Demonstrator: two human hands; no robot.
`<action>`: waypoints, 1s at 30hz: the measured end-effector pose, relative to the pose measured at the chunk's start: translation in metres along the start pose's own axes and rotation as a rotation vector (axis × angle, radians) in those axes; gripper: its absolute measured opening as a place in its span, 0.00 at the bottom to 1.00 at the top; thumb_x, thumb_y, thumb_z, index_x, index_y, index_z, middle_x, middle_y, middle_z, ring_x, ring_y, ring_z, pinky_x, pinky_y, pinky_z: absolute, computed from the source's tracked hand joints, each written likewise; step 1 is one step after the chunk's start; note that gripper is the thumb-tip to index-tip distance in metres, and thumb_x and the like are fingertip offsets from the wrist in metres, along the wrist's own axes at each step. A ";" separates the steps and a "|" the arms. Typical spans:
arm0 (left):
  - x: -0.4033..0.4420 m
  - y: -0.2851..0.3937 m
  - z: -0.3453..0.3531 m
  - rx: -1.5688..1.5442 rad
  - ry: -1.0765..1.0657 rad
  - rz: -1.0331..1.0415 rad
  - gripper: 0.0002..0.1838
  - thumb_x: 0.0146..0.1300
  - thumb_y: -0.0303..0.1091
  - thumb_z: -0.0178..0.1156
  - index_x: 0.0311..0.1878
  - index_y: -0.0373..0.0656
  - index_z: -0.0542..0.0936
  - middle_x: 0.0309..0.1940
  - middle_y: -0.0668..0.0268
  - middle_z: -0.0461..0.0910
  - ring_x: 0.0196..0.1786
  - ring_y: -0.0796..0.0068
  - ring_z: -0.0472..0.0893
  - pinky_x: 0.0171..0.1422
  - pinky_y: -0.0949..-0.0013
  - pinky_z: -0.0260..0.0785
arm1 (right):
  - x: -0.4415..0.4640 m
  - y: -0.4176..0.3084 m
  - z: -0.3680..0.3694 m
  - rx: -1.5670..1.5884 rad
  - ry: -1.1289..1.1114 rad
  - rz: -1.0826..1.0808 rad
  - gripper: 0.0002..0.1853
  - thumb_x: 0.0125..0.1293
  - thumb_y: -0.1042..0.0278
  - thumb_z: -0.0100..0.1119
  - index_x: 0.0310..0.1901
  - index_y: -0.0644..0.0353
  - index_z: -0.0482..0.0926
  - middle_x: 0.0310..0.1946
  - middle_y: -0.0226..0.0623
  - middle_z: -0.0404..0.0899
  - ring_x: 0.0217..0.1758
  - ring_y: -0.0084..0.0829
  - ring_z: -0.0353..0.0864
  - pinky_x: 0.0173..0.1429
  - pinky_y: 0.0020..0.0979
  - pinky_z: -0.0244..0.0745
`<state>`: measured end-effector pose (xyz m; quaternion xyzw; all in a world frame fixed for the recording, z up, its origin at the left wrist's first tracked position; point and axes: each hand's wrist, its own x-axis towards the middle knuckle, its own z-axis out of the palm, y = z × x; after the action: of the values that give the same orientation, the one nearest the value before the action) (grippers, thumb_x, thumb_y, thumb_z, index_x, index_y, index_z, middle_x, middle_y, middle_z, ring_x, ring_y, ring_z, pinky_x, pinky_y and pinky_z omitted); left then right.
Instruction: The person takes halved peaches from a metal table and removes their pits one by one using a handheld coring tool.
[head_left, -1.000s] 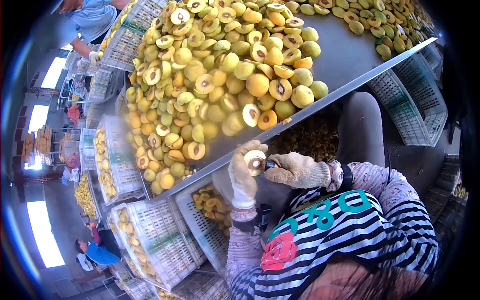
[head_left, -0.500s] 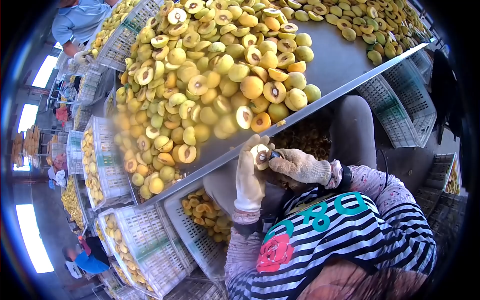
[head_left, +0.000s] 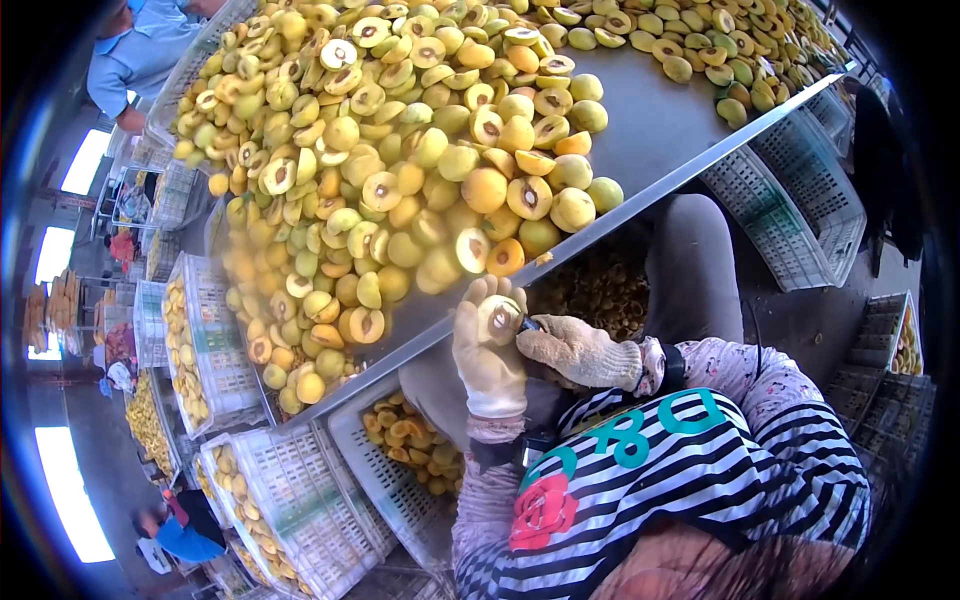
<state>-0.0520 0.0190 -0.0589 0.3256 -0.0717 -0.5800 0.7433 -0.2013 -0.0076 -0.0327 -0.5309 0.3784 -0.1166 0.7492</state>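
My left hand (head_left: 488, 365), in a pale glove, is turned palm up with its fingers curled around a halved stone fruit (head_left: 497, 318), apricot or peach. The fruit's cut face, with a brown centre, points up. My right hand (head_left: 582, 350), in a knitted glove, grips a small dark-handled pitting tool (head_left: 530, 324) whose tip meets the right side of the cut face. Most of the tool is hidden by my fingers. Just past my hands lies a heap of halved yellow fruit (head_left: 400, 190) on a metal table (head_left: 640, 130).
The table's raised metal edge (head_left: 640, 200) runs in front of me. Below it are dark pits or scraps (head_left: 590, 295) and a white crate (head_left: 385, 480) of fruit halves. More filled crates (head_left: 300, 490) stand at left, with stacked crates (head_left: 780, 210) at right. A person in blue (head_left: 140, 60) is across the table.
Both hands have shifted slightly left and down in view with the fruit half. My left fingers have curled and opened more palm, while my right hand keeps the tool at the fruit.
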 end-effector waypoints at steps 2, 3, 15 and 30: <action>0.000 0.003 0.005 -0.068 -0.019 -0.025 0.19 0.78 0.39 0.50 0.64 0.41 0.78 0.58 0.58 0.82 0.60 0.60 0.81 0.67 0.50 0.75 | -0.002 0.000 0.002 0.017 0.005 -0.001 0.23 0.78 0.47 0.49 0.53 0.62 0.79 0.40 0.37 0.81 0.44 0.31 0.78 0.54 0.34 0.73; 0.000 0.004 0.005 -0.054 -0.041 -0.029 0.19 0.77 0.37 0.50 0.66 0.41 0.77 0.59 0.58 0.82 0.61 0.59 0.81 0.69 0.49 0.74 | 0.000 0.002 -0.001 -0.013 -0.023 0.008 0.24 0.78 0.46 0.49 0.53 0.61 0.79 0.39 0.37 0.81 0.44 0.30 0.78 0.53 0.34 0.73; 0.011 0.006 0.016 0.326 -0.107 -0.010 0.20 0.77 0.36 0.50 0.65 0.38 0.77 0.44 0.61 0.83 0.46 0.63 0.85 0.54 0.54 0.83 | 0.017 0.027 -0.020 0.176 -0.250 -0.217 0.20 0.76 0.45 0.55 0.41 0.57 0.78 0.23 0.24 0.72 0.21 0.21 0.68 0.26 0.25 0.65; 0.006 0.021 0.013 0.506 -0.266 0.153 0.20 0.74 0.34 0.51 0.64 0.39 0.79 0.35 0.56 0.85 0.37 0.62 0.85 0.44 0.65 0.79 | 0.013 0.008 -0.018 0.229 -0.439 0.096 0.18 0.78 0.51 0.52 0.38 0.58 0.77 0.21 0.27 0.73 0.21 0.22 0.69 0.25 0.27 0.65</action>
<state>-0.0398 0.0110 -0.0382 0.4153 -0.3350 -0.5237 0.6642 -0.2071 -0.0242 -0.0484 -0.4366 0.2158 -0.0048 0.8734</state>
